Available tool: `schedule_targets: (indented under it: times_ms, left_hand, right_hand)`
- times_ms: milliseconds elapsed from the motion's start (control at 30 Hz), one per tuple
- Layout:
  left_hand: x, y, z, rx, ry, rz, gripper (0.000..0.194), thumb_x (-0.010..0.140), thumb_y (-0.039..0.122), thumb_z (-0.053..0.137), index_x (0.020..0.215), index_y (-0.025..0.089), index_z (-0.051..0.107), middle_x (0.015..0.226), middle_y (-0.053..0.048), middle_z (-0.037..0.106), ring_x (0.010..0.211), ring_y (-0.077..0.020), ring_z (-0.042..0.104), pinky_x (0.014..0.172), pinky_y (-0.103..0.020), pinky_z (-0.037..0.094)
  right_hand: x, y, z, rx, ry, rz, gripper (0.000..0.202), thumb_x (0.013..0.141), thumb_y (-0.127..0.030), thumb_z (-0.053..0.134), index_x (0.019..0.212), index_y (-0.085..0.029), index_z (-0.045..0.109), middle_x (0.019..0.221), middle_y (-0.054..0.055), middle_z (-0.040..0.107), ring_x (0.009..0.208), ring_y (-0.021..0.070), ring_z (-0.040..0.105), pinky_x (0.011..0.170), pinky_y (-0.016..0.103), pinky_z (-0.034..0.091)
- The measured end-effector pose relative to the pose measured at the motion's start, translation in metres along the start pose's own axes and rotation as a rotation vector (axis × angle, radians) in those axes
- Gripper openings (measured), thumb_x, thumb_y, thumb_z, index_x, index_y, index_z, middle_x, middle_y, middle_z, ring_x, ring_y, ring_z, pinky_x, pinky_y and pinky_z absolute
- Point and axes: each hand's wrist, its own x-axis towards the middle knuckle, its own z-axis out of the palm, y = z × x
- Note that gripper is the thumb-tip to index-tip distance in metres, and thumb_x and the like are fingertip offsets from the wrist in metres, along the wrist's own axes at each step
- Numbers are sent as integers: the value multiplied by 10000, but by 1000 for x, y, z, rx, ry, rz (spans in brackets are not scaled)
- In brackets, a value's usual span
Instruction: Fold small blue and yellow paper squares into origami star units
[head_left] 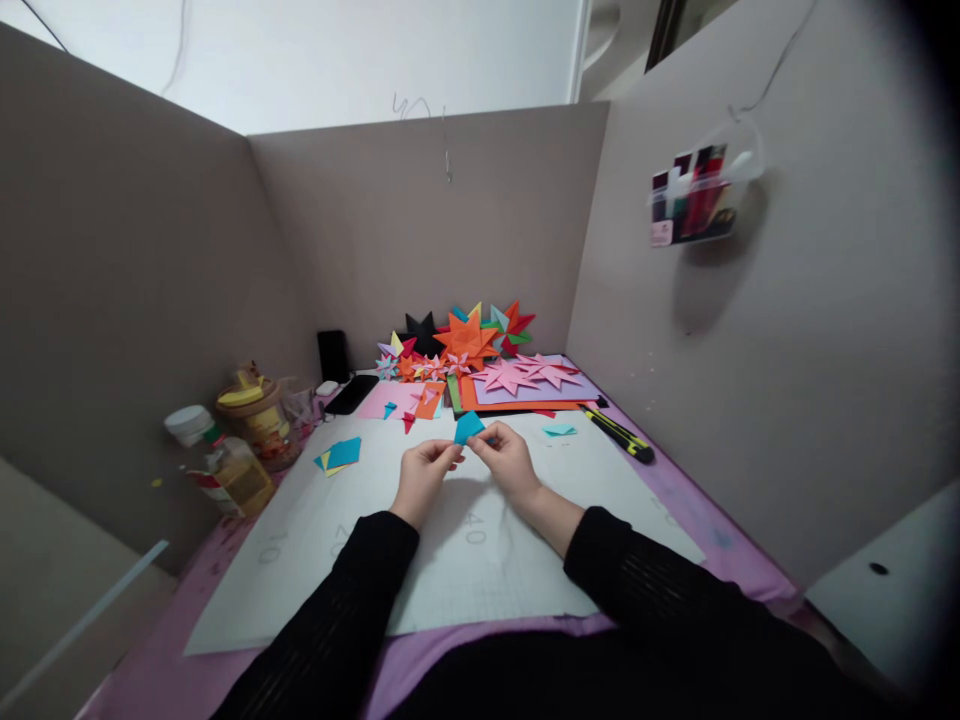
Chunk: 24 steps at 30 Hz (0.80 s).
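Blue folded paper is held up between both hands in the head view, just above the white sheet on the table. The grip of the left hand is pinched at its lower left corner; that of the right hand is closed on its lower right edge. It should be very light, thin and easily creased, a little stiffer where folded. Fingertips belong at the edges and corners, pressing lightly; a hard squeeze could bend the points or leave stray creases.
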Motion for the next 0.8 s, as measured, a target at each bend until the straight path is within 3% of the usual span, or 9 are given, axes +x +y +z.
schedule_targets:
  times_ms: [467,800]
  left_hand:
    - [-3,-2,6,-41,-5,-18,257,696,372,637,720,117,619,639,-43,638,604,-129,584,587,-237,470]
    - [-6,4,10,7,-58,-24,247,681,370,633,675,125,598,618,-21,607,597,-135,575,556,-233,463]
  right_hand:
    - [2,6,3,49,79,30,248,657,-358,671,605,-176,511,562,-29,534,518,109,470,520,241,379]
    - [0,9,6,-27,50,20,210,671,-312,643,609,-179,493,549,-36,507,513,106,464,505,231,375]
